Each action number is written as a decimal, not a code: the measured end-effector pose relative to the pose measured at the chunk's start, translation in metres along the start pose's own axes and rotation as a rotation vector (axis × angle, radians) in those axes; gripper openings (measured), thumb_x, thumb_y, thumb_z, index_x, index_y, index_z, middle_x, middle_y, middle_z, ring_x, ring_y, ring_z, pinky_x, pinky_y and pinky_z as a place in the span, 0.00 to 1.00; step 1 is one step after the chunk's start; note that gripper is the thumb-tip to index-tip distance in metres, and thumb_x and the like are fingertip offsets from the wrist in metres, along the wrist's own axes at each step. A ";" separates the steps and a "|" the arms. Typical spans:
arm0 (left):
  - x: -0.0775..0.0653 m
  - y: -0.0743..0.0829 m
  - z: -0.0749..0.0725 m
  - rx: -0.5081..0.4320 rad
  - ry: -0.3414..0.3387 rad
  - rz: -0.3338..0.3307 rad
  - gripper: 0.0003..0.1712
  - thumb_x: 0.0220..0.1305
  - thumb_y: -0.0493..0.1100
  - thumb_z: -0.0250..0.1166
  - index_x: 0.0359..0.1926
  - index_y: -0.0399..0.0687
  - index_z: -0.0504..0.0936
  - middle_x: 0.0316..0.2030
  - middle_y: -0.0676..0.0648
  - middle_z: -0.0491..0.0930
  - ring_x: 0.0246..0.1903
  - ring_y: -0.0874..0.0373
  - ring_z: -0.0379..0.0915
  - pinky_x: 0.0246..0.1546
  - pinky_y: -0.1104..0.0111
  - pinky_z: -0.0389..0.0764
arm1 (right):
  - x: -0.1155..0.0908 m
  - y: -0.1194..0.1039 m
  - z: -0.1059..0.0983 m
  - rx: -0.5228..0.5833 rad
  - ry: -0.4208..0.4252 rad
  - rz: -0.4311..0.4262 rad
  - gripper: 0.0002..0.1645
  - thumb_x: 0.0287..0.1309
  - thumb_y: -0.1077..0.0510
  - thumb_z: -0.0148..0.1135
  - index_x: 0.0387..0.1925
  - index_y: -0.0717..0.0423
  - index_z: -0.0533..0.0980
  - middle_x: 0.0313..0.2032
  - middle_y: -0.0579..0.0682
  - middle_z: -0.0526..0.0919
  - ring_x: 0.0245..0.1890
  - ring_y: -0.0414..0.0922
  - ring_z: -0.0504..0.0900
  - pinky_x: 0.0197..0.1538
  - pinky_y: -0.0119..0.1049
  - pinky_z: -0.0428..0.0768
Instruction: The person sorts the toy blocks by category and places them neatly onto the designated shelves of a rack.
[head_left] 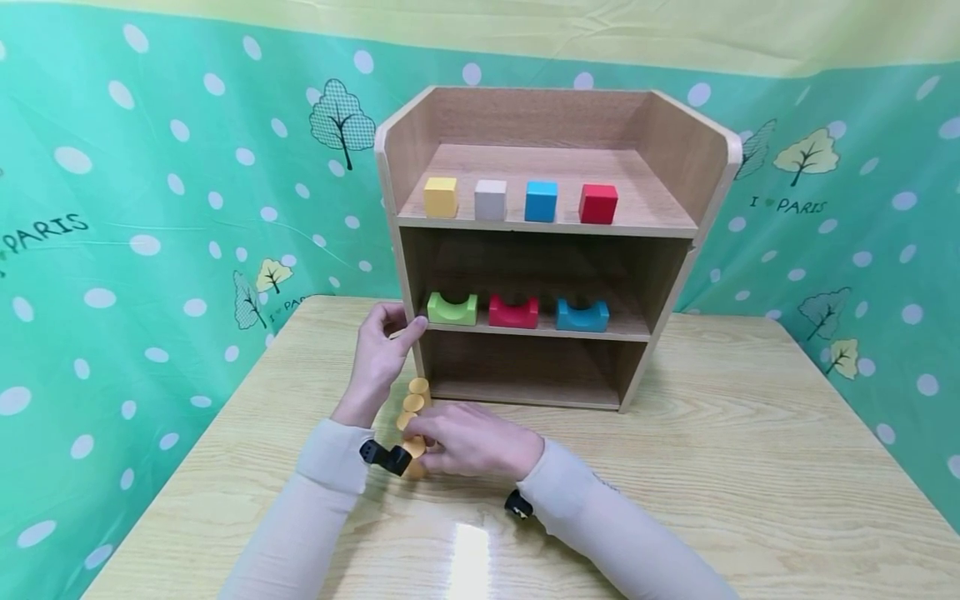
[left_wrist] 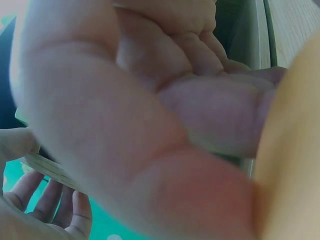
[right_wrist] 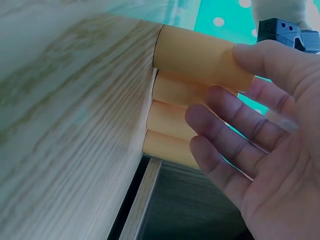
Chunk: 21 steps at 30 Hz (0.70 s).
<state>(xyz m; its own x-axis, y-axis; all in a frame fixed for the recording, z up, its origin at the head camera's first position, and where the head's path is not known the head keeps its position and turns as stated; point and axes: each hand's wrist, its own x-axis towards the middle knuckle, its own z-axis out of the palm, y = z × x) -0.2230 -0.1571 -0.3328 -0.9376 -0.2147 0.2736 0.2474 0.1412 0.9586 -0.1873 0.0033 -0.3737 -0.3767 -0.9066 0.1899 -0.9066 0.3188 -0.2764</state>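
A row of several upright orange cylinders [head_left: 413, 403] runs from the shelf's front left corner toward the person. My right hand [head_left: 468, 437] reaches over the near part of this row. In the right wrist view its thumb lies on the nearest cylinder [right_wrist: 200, 57], the index finger goes behind that cylinder's upper end, and the other fingers curl loosely beside the row. My left hand [head_left: 381, 354] grips the left side panel of the wooden shelf unit [head_left: 525, 367], thumb at the front edge and fingers outside. In the left wrist view, the right hand hides most of the scene.
Yellow [head_left: 441, 198], white [head_left: 491, 201], blue [head_left: 541, 202] and red [head_left: 597, 204] cubes line the top shelf. Green [head_left: 452, 310], red [head_left: 513, 312] and blue [head_left: 582, 316] notched blocks sit on the middle shelf. A patterned curtain [head_left: 187, 208] hangs behind the table [head_left: 750, 433].
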 end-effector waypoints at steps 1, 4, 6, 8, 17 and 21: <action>0.000 0.000 0.000 -0.004 0.001 0.001 0.19 0.59 0.40 0.68 0.48 0.36 0.73 0.42 0.44 0.75 0.45 0.54 0.70 0.44 0.67 0.72 | -0.001 0.000 0.000 0.005 0.003 0.002 0.07 0.55 0.56 0.64 0.34 0.44 0.74 0.26 0.42 0.73 0.25 0.31 0.67 0.27 0.22 0.64; 0.000 0.000 0.000 -0.012 0.005 0.004 0.19 0.59 0.39 0.68 0.48 0.36 0.73 0.41 0.45 0.75 0.44 0.55 0.70 0.44 0.68 0.73 | -0.003 0.000 -0.001 0.008 0.010 0.009 0.08 0.54 0.57 0.63 0.35 0.43 0.73 0.29 0.42 0.73 0.27 0.31 0.67 0.28 0.21 0.65; 0.000 0.000 0.000 -0.014 0.005 0.005 0.19 0.59 0.39 0.68 0.48 0.36 0.73 0.41 0.45 0.75 0.44 0.55 0.70 0.43 0.68 0.73 | -0.004 0.000 -0.001 0.007 0.015 0.016 0.09 0.53 0.56 0.64 0.35 0.43 0.73 0.30 0.41 0.73 0.28 0.31 0.68 0.29 0.21 0.66; 0.000 0.000 0.000 -0.014 0.005 0.006 0.19 0.59 0.39 0.68 0.48 0.36 0.73 0.41 0.45 0.75 0.44 0.55 0.70 0.43 0.68 0.73 | -0.004 0.000 -0.001 0.006 0.015 0.023 0.11 0.52 0.55 0.65 0.37 0.42 0.73 0.32 0.39 0.73 0.29 0.30 0.69 0.31 0.21 0.67; -0.001 0.000 0.000 -0.005 0.003 0.001 0.19 0.59 0.40 0.68 0.48 0.37 0.73 0.42 0.44 0.75 0.44 0.54 0.70 0.44 0.67 0.72 | -0.005 0.000 0.002 -0.025 0.022 0.040 0.15 0.50 0.53 0.68 0.39 0.41 0.73 0.33 0.35 0.71 0.31 0.30 0.69 0.33 0.21 0.67; -0.001 0.001 0.000 0.001 -0.001 -0.005 0.19 0.60 0.40 0.68 0.48 0.37 0.73 0.43 0.44 0.75 0.45 0.54 0.70 0.45 0.65 0.72 | -0.005 0.000 0.001 -0.027 0.026 0.040 0.14 0.50 0.55 0.67 0.38 0.42 0.73 0.33 0.36 0.72 0.31 0.31 0.69 0.33 0.22 0.67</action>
<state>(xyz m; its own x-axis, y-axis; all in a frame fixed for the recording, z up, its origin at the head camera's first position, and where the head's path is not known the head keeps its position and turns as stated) -0.2220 -0.1571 -0.3325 -0.9390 -0.2141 0.2691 0.2428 0.1411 0.9598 -0.1853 0.0073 -0.3756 -0.4174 -0.8857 0.2034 -0.8954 0.3626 -0.2586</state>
